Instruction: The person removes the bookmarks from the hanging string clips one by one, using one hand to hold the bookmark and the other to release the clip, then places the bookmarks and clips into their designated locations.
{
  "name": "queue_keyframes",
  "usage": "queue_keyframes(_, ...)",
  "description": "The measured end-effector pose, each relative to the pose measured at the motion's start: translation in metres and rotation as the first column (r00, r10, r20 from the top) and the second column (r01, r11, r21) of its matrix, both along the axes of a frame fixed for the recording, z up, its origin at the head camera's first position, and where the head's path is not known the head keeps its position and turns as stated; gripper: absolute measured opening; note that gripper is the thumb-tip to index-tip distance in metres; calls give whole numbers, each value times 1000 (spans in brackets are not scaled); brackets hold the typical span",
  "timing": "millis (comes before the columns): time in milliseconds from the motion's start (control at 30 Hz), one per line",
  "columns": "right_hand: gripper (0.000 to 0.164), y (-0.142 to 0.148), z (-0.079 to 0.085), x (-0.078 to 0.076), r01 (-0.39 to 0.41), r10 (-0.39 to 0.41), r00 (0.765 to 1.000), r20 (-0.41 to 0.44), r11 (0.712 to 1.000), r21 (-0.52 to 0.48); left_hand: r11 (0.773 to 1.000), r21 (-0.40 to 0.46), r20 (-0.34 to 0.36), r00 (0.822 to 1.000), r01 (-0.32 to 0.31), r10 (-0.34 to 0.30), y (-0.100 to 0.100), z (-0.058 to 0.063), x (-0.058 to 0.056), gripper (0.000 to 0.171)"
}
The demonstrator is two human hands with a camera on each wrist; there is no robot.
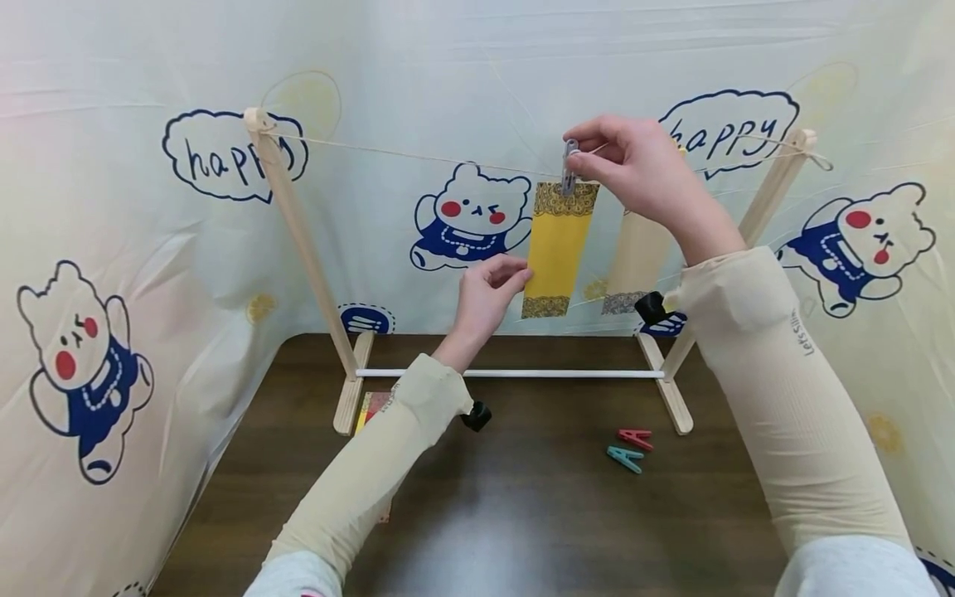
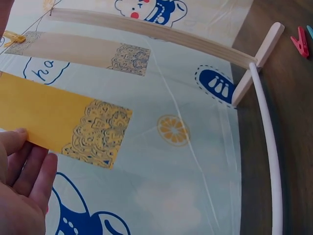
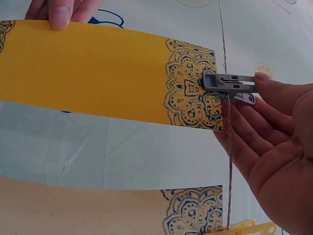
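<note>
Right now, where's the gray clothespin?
Head view, right of center: the gray clothespin is at the top edge of the yellow strip, pinched by the right hand.

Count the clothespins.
4: grey plastic clothespin, pinched by the right hand on the yellow rectangular card; yellow plastic clothespin on the beige rectangular card; red clothespin and teal clothespin on the dark tabletop. Others may be hidden.

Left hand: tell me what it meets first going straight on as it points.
The yellow card, which the left hand pinches by its edge; beyond it, probably the beige card, though depth is unclear.
</note>
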State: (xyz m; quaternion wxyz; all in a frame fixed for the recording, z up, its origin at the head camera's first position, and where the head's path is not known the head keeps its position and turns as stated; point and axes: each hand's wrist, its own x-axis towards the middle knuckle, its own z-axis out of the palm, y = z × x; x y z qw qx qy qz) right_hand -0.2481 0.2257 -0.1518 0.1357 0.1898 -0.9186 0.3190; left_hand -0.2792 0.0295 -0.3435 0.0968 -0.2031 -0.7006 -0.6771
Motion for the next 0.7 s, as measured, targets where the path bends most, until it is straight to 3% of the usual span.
queue_keyframes(267,38,3,-1,0,-29,28,1000,-10,1000,-4,998,46,37,998,53,-54,-3,0,1,20)
queue_keyframes(433,33,5,-5,-1,-47,48,993,-112,999,12,997,52,27,997,64,-66,-2,1,1,21)
queue_keyframes(700,21,1,-5,-4,-97,91,963,-255,995,-12,997,62,10,999,52,-53,-3,6,-3,20)
